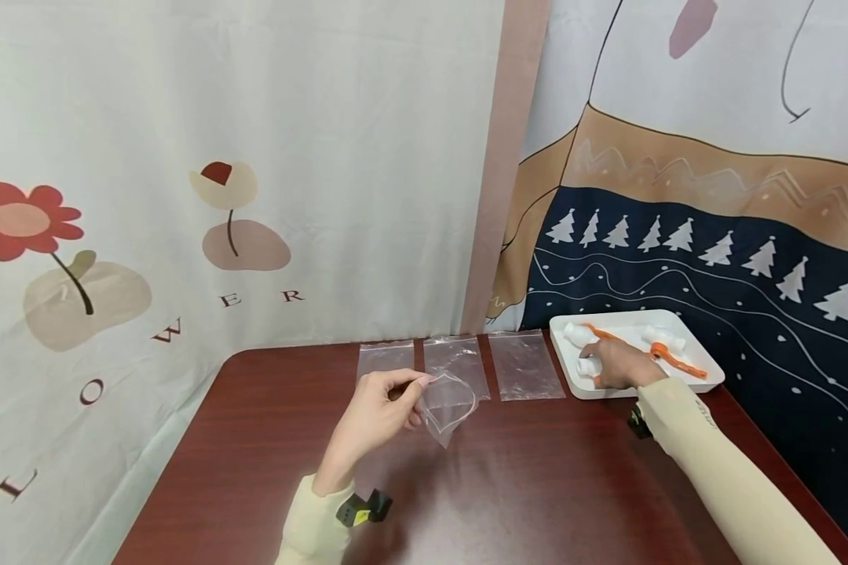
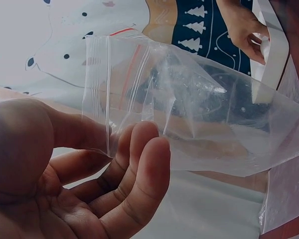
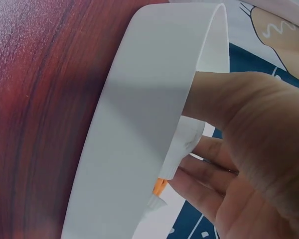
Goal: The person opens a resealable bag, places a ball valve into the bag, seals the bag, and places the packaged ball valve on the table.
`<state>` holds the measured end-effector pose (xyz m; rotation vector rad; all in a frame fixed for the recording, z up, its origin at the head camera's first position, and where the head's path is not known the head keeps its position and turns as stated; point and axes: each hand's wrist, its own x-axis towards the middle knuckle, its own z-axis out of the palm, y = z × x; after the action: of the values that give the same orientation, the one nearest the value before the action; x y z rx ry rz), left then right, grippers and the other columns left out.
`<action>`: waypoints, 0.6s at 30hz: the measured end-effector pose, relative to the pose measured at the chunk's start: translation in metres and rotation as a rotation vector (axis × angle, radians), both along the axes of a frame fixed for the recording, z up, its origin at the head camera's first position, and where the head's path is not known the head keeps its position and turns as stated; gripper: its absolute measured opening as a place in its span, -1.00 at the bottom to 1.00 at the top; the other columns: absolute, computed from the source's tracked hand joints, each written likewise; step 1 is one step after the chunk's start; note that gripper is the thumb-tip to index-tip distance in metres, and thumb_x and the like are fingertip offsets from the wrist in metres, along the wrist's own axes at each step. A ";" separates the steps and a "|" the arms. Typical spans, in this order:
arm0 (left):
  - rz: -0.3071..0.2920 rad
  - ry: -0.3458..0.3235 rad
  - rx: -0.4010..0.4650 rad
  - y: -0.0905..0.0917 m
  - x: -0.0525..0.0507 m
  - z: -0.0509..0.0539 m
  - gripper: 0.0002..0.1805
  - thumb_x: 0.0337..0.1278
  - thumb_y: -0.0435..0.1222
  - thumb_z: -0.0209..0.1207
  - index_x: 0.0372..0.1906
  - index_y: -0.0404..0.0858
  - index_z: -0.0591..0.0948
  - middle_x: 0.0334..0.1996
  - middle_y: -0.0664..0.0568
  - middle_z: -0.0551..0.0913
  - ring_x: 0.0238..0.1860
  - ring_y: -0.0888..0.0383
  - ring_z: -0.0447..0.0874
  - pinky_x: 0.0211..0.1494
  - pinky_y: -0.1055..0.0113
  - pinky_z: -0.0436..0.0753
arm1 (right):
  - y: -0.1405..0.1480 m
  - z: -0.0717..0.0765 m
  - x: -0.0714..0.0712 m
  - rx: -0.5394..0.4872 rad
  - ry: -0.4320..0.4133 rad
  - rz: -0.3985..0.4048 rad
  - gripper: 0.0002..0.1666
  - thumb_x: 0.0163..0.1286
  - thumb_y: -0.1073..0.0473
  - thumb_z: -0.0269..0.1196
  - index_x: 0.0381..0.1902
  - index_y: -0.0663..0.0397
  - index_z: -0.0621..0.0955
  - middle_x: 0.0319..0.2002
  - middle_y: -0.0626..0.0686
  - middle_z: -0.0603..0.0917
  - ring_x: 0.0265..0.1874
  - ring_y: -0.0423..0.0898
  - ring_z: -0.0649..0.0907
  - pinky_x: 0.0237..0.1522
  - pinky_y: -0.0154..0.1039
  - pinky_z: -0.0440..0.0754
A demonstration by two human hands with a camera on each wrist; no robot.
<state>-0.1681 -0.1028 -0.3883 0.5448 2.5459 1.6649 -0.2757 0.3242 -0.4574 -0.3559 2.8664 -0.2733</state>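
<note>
My left hand (image 1: 381, 408) pinches a clear zip bag (image 1: 447, 408) between thumb and forefinger near its zip edge. The bag hangs with its mouth spread; a red line runs along the zip of the bag (image 2: 189, 109) in the left wrist view. Inside the white tray (image 1: 572, 380) at the right, my right hand (image 1: 622, 363) reaches down with curled fingers about a small white bottle-like piece (image 1: 589, 366). In the right wrist view the thumb and fingers lie on either side of this white piece (image 3: 184, 142); the tray wall (image 3: 134, 114) hides part of the grip.
Three flat clear bags, left (image 1: 389, 357), middle (image 1: 459, 365) and right (image 1: 526, 367), lie along the table's back edge. The tray also holds other white pieces (image 1: 664, 337) and an orange strip with a curled end (image 1: 681, 363). Printed curtains (image 1: 367, 157) stand behind the brown table (image 1: 523, 479).
</note>
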 end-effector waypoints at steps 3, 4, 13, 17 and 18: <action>-0.005 0.009 -0.004 0.000 0.000 -0.001 -0.77 0.47 -0.23 0.19 -0.03 -0.27 0.76 -0.54 -0.22 0.71 -0.58 0.06 0.71 -0.45 0.29 0.76 | 0.001 -0.001 0.001 -0.001 0.021 0.014 -0.40 0.10 0.26 0.52 0.15 0.16 0.68 -0.07 0.19 0.74 -0.22 0.01 0.57 -0.07 -0.05 0.61; -0.008 0.011 -0.002 0.000 0.000 -0.001 -0.77 0.47 -0.23 0.19 -0.03 -0.27 0.76 -0.54 -0.22 0.71 -0.58 0.06 0.71 -0.45 0.29 0.76 | 0.002 -0.001 0.001 0.001 0.031 0.021 -0.41 0.10 0.25 0.53 0.15 0.15 0.68 -0.08 0.18 0.75 -0.23 0.00 0.57 -0.06 -0.05 0.61; -0.012 0.011 0.004 0.000 0.001 0.000 -0.76 0.46 -0.23 0.21 -0.01 -0.29 0.76 -0.53 -0.22 0.72 -0.57 0.04 0.71 -0.44 0.22 0.77 | 0.001 -0.002 0.006 -0.045 0.084 0.017 -0.36 0.06 0.21 0.56 0.16 0.16 0.68 0.09 0.28 0.70 -0.01 0.13 0.63 0.13 0.17 0.61; -0.008 0.002 0.002 0.000 0.002 0.001 -0.75 0.46 -0.21 0.21 -0.01 -0.28 0.76 -0.52 -0.22 0.72 -0.56 0.05 0.71 -0.43 0.20 0.77 | -0.001 0.001 0.008 -0.110 0.079 -0.035 -0.28 0.07 0.17 0.54 0.23 0.16 0.64 0.22 0.35 0.63 0.09 0.19 0.61 0.18 0.23 0.57; -0.008 0.001 0.004 0.000 0.002 0.001 -0.74 0.46 -0.21 0.21 -0.01 -0.29 0.76 -0.52 -0.23 0.72 -0.56 0.05 0.71 -0.43 0.20 0.77 | -0.001 0.001 0.008 -0.125 0.084 -0.043 -0.27 0.07 0.16 0.53 0.24 0.16 0.63 0.23 0.36 0.62 0.10 0.20 0.61 0.18 0.24 0.57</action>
<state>-0.1659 -0.1024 -0.3874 0.5557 2.5382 1.6671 -0.2674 0.3231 -0.4559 -0.3371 2.9494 -0.4575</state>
